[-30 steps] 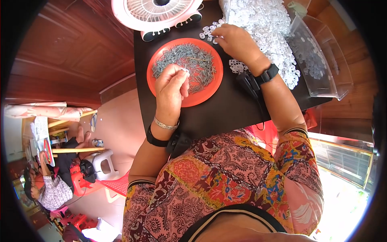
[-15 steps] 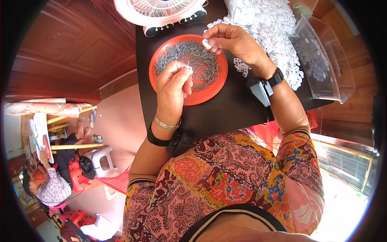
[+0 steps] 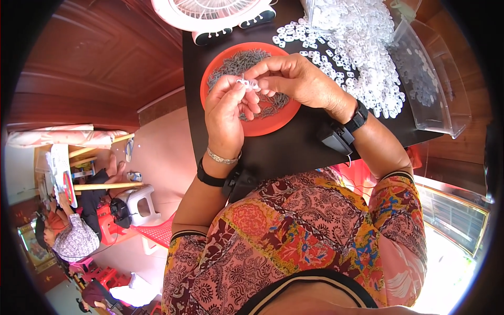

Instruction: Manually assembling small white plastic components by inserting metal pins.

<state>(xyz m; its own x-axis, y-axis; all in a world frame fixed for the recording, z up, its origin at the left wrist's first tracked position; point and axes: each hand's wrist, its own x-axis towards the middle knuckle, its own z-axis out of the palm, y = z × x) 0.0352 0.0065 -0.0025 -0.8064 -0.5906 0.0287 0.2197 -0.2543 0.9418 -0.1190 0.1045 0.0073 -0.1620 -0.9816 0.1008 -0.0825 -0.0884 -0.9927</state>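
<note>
Over an orange-red round plate (image 3: 269, 127), my two hands meet. My left hand (image 3: 226, 113) is closed in a pinch on a small grey screw-like pin, whose thin tip stands up beside a white plastic piece (image 3: 249, 83). My right hand (image 3: 304, 86) pinches that small white piece from the other side, against the left fingertips. How the pin and the piece fit together is too small to tell. Beneath the hands, many grey screw-like pins (image 3: 237, 62) lie heaped on the plate. To the right spreads a large pile of white pieces with holes (image 3: 367, 63).
A white fan (image 3: 210, 16) stands at the table's far left. Clear plastic bins (image 3: 446, 113) sit at the far right, one holding white pieces. Black devices are strapped to both wrists. At the lower left, a seated person (image 3: 76, 236) works near stools.
My right hand has come left and down from the plate's far right edge, bringing its white piece to my left fingertips. The left hand stays nearly in place.
</note>
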